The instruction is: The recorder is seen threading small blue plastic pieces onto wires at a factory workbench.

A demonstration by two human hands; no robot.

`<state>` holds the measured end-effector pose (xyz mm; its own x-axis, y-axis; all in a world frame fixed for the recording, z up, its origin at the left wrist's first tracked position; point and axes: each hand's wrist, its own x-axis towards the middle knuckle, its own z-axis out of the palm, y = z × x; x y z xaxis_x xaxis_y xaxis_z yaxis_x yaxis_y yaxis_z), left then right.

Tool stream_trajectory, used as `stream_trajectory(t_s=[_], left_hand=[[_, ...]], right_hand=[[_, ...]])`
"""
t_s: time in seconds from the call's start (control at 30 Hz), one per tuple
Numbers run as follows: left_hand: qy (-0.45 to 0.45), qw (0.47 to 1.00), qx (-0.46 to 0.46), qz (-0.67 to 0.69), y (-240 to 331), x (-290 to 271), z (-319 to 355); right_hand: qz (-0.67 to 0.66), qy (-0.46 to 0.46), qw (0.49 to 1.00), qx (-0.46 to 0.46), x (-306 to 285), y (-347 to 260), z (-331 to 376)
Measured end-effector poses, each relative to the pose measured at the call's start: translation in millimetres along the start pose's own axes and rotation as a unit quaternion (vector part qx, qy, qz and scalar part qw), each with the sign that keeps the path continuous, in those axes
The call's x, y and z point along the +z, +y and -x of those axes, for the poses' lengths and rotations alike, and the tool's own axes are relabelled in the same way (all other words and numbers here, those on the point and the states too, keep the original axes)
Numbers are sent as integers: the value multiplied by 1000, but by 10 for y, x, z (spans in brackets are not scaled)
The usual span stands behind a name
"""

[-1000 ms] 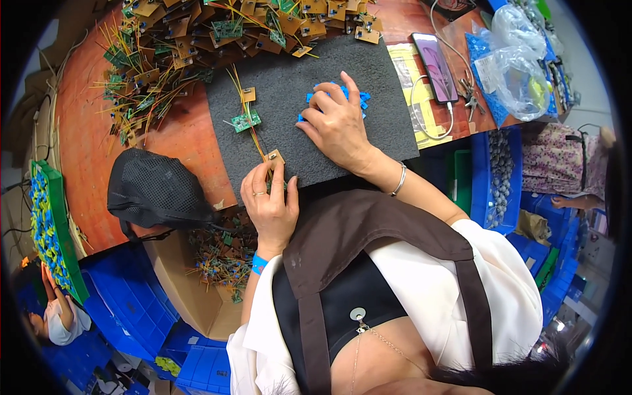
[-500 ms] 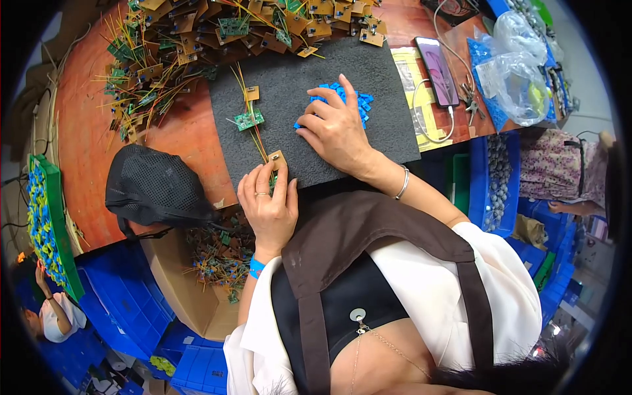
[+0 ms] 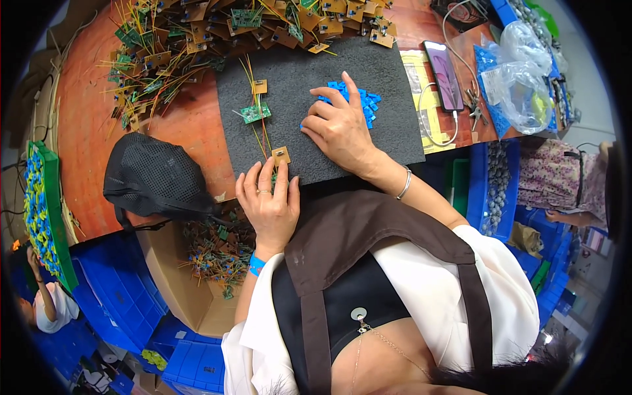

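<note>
A green tray (image 3: 56,197) of blue and yellow pieces is standing beside the left edge of the red-brown counter (image 3: 85,158). A black mesh item (image 3: 155,176) is lying at the counter's near left corner. A heap of wired circuit boards (image 3: 197,41) is spreading along the far edge. On a dark mat (image 3: 309,74), a green board (image 3: 254,114) is lying toward the left edge, between a far tan board (image 3: 261,86) and a near tan board (image 3: 281,155), with wires running along them. The left hand (image 3: 271,205) is bending its fingers at the near tan board, by the mat's near left corner; whether it is gripping, I cannot tell. The right hand (image 3: 343,126) is curving loosely over the left side of some blue pieces (image 3: 370,105), its grip unclear. Beyond the mat's right edge, a phone (image 3: 443,76) is resting, with keys (image 3: 475,113) lying just beside it.
</note>
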<state>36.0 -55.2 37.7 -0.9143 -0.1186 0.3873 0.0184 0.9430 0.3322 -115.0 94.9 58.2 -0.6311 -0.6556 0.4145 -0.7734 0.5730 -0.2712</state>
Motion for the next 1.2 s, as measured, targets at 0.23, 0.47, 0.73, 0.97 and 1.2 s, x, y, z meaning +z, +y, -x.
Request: stream_trajectory(t_s=[0.23,0.47,0.73,0.97,1.2], left_hand=[[4,1000,10,-8,-8,25,3],[6,1000,6,-5,-18,31,19],[5,1000,21,-6,-13,27,-22],[23,998,53,-23,-84,76,-12],[60,997,48,-26,-110,107,40]], right_hand=[[-186,-7,983,-4,108,-221,19],[-207,-25,978,-14,222,-275,-30],[-167,-52,984,-19,226,-258,-97],[-70,-152,986,-11,267,-377,-185],[-85,-183,979,-7,241,-401,-211]])
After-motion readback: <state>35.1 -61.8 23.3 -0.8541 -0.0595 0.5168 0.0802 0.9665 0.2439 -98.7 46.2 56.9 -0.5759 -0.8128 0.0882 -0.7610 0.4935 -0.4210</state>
